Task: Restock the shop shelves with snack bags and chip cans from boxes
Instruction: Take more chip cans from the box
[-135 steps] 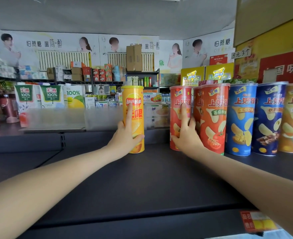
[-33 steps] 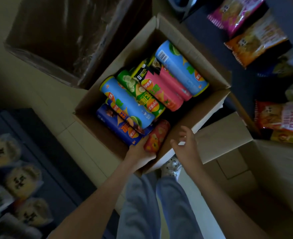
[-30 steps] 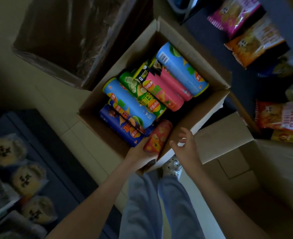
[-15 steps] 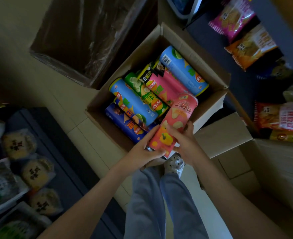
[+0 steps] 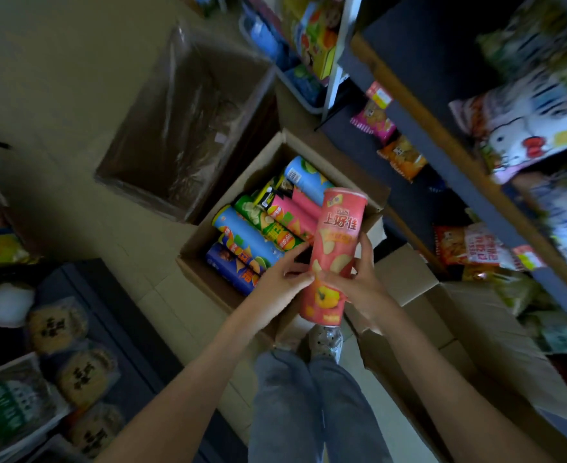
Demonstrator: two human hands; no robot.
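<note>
A pink-red chip can [image 5: 335, 242] stands nearly upright in the air above the near edge of an open cardboard box [image 5: 205, 279]. My left hand [image 5: 283, 282] grips its lower left side and my right hand [image 5: 362, 282] wraps its lower right side. Inside the box lie several chip cans on their sides: blue [image 5: 245, 235], green [image 5: 268, 225], pink [image 5: 292, 212] and a light blue one [image 5: 303, 177] at the far end.
An empty plastic-lined box [image 5: 188, 128] stands behind the can box. Dark shelves with snack bags [image 5: 399, 158] run along the right; bagged goods [image 5: 58, 325] fill the low shelf at left. More cardboard boxes [image 5: 409, 279] sit at my right. My legs and shoe [image 5: 325, 339] are below.
Both hands lifted the pink-red can out of the box and raised it upright. The view swung up and right, showing more of the right shelves.
</note>
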